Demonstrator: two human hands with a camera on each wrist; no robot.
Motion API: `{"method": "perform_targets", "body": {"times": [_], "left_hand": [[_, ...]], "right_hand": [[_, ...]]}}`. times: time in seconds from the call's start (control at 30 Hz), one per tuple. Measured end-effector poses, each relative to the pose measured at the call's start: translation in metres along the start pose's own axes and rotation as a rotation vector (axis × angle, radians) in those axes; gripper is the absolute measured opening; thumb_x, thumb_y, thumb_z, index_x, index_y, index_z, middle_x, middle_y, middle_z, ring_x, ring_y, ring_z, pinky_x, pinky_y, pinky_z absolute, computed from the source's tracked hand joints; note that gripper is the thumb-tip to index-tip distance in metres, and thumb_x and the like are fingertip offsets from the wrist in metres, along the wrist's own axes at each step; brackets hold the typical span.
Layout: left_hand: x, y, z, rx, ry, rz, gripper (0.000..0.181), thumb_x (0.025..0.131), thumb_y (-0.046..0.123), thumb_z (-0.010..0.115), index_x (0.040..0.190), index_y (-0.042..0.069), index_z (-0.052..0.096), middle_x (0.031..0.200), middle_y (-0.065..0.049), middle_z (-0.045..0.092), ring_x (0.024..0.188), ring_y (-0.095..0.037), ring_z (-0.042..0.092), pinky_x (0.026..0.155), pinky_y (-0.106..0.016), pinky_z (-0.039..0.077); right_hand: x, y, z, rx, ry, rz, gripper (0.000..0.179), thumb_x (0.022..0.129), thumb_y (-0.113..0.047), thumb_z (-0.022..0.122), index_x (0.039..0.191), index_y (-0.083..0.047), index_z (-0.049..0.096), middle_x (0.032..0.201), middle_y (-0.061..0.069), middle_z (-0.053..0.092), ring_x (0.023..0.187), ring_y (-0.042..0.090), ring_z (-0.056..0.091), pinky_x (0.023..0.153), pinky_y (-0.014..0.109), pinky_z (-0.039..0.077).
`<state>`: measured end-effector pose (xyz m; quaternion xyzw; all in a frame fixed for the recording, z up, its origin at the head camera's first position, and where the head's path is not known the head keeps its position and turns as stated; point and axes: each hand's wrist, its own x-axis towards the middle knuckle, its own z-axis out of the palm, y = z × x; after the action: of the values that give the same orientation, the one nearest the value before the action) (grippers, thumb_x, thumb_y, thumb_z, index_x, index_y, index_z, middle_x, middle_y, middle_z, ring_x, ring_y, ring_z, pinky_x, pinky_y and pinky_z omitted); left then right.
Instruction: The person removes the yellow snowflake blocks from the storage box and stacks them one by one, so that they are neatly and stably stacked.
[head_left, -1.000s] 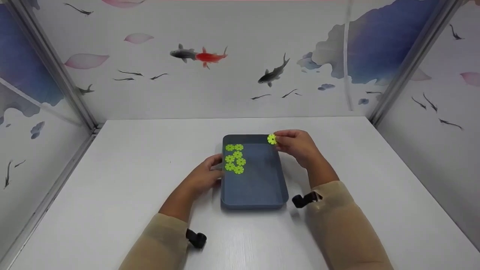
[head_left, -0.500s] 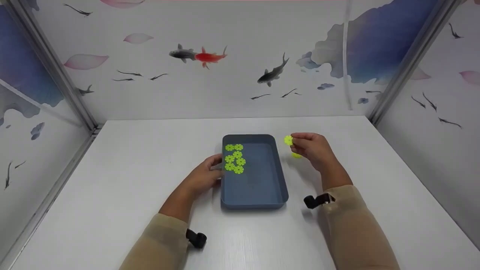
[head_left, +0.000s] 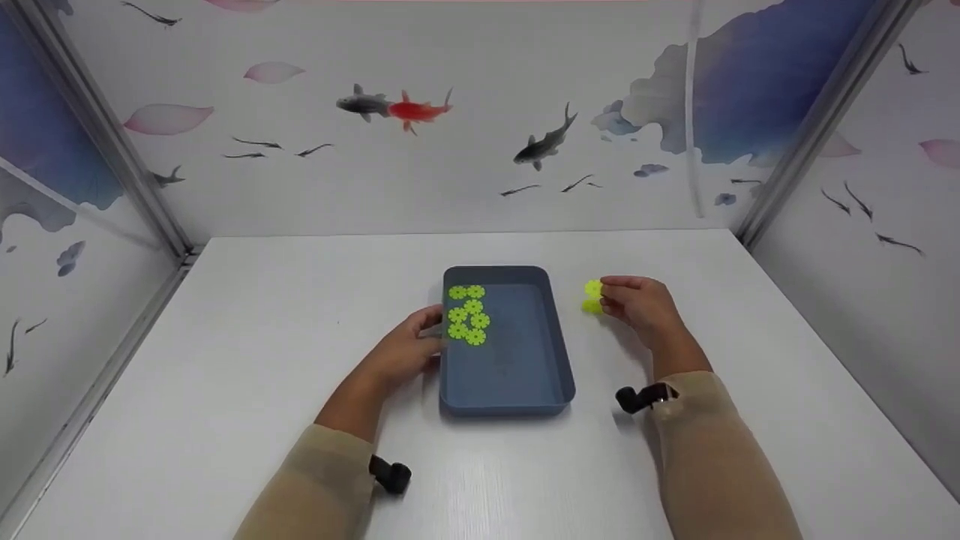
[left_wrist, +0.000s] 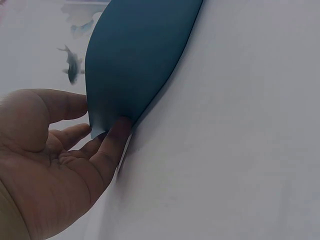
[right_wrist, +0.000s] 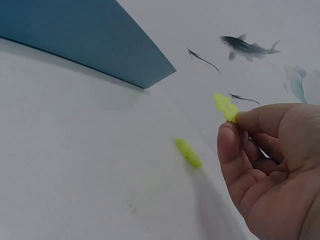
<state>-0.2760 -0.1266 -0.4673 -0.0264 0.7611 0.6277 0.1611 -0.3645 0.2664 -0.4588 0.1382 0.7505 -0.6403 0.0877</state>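
On the left side of the grey-blue tray (head_left: 506, 360), my left hand (head_left: 405, 349) grips the outer wall with thumb and fingers. The left wrist view shows the tray's side (left_wrist: 140, 55) at its fingertips. Several yellow-green snowflake discs (head_left: 475, 337) lie in the tray's far left part. Right of the tray, my right hand (head_left: 637, 304) pinches another snowflake disc (right_wrist: 226, 107) between thumb and finger. Just below it, one more yellow-green disc (right_wrist: 189, 153) is on the table, seen nearly edge-on in the right wrist view.
A white table (head_left: 225, 390) carries the tray. Behind it stands a white wall panel (head_left: 450, 187) with painted fish, and further panels close in both sides. Black wrist straps (head_left: 391, 475) sit at both sleeves.
My right hand has moved right and slightly nearer, from the tray's far right rim, with the disc in its fingers. The disc on the table has come into view. My left hand stays put.
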Motion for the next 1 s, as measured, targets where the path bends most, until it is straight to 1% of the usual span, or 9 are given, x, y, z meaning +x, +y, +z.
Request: {"method": "perform_targets", "body": {"times": [0.13, 0.23, 0.33, 0.43, 0.5, 0.7, 0.87, 1.0], "left_hand": [[0.0, 0.0, -0.001, 0.001, -0.003, 0.007, 0.072, 0.101, 0.017, 0.066, 0.167, 0.02, 0.038, 0.174, -0.002, 0.037, 0.158, -0.028, 0.043, 0.124, -0.05, 0.047], [0.0, 0.0, -0.001, 0.002, -0.005, 0.005, 0.072, 0.101, 0.017, 0.067, 0.167, 0.02, 0.038, 0.174, -0.002, 0.036, 0.158, -0.028, 0.044, 0.123, -0.051, 0.047], [0.001, 0.0, -0.001, 0.001, -0.004, -0.003, 0.073, 0.1, 0.018, 0.069, 0.167, 0.021, 0.039, 0.174, -0.001, 0.037, 0.157, -0.028, 0.044, 0.123, -0.05, 0.047], [0.001, 0.0, -0.001, 0.009, -0.001, -0.001, 0.072, 0.1, 0.019, 0.068, 0.166, 0.022, 0.039, 0.174, -0.001, 0.037, 0.156, -0.028, 0.046, 0.123, -0.05, 0.048], [0.001, -0.001, -0.001, 0.016, -0.001, 0.005, 0.071, 0.101, 0.018, 0.067, 0.166, 0.021, 0.039, 0.174, -0.001, 0.037, 0.156, -0.029, 0.046, 0.123, -0.05, 0.048], [0.001, 0.0, 0.0, 0.016, -0.003, -0.004, 0.071, 0.101, 0.017, 0.066, 0.167, 0.021, 0.039, 0.173, -0.001, 0.038, 0.157, -0.028, 0.045, 0.124, -0.049, 0.047], [0.001, 0.001, 0.0, -0.003, -0.006, -0.015, 0.071, 0.101, 0.018, 0.067, 0.166, 0.022, 0.039, 0.174, 0.0, 0.037, 0.155, -0.027, 0.047, 0.124, -0.049, 0.047], [0.001, 0.001, 0.001, -0.003, -0.005, -0.01, 0.072, 0.101, 0.019, 0.068, 0.166, 0.022, 0.039, 0.174, -0.001, 0.036, 0.154, -0.027, 0.048, 0.123, -0.05, 0.047]], "right_hand": [[0.002, 0.007, -0.002, -0.023, 0.021, 0.025, 0.035, 0.107, -0.023, 0.066, 0.14, -0.012, 0.069, 0.141, 0.008, 0.063, 0.109, 0.015, 0.069, 0.096, 0.021, 0.061], [0.003, 0.011, -0.004, 0.0, 0.028, 0.041, 0.035, 0.107, -0.021, 0.066, 0.14, -0.011, 0.068, 0.139, 0.01, 0.063, 0.106, 0.015, 0.069, 0.096, 0.022, 0.061], [0.003, 0.014, -0.005, 0.046, 0.027, 0.05, 0.036, 0.105, -0.019, 0.068, 0.14, -0.009, 0.068, 0.135, 0.011, 0.065, 0.101, 0.014, 0.071, 0.094, 0.023, 0.062], [0.003, 0.015, -0.005, 0.05, 0.031, 0.043, 0.036, 0.104, -0.018, 0.071, 0.138, -0.007, 0.069, 0.13, 0.012, 0.068, 0.093, 0.012, 0.073, 0.09, 0.023, 0.063], [0.004, 0.016, -0.005, 0.047, 0.033, 0.039, 0.036, 0.103, -0.017, 0.072, 0.137, -0.006, 0.069, 0.129, 0.012, 0.069, 0.091, 0.012, 0.074, 0.089, 0.022, 0.063], [0.005, 0.016, -0.005, 0.006, 0.039, 0.05, 0.038, 0.102, -0.018, 0.074, 0.137, -0.006, 0.069, 0.129, 0.011, 0.069, 0.095, 0.012, 0.074, 0.089, 0.023, 0.064], [0.005, 0.015, -0.004, -0.006, 0.052, 0.058, 0.037, 0.101, -0.018, 0.074, 0.136, -0.007, 0.07, 0.132, 0.012, 0.069, 0.097, 0.013, 0.074, 0.091, 0.023, 0.064], [0.004, 0.014, -0.003, -0.005, 0.056, 0.057, 0.037, 0.101, -0.018, 0.074, 0.136, -0.006, 0.07, 0.134, 0.013, 0.067, 0.097, 0.013, 0.073, 0.091, 0.023, 0.063]]}}
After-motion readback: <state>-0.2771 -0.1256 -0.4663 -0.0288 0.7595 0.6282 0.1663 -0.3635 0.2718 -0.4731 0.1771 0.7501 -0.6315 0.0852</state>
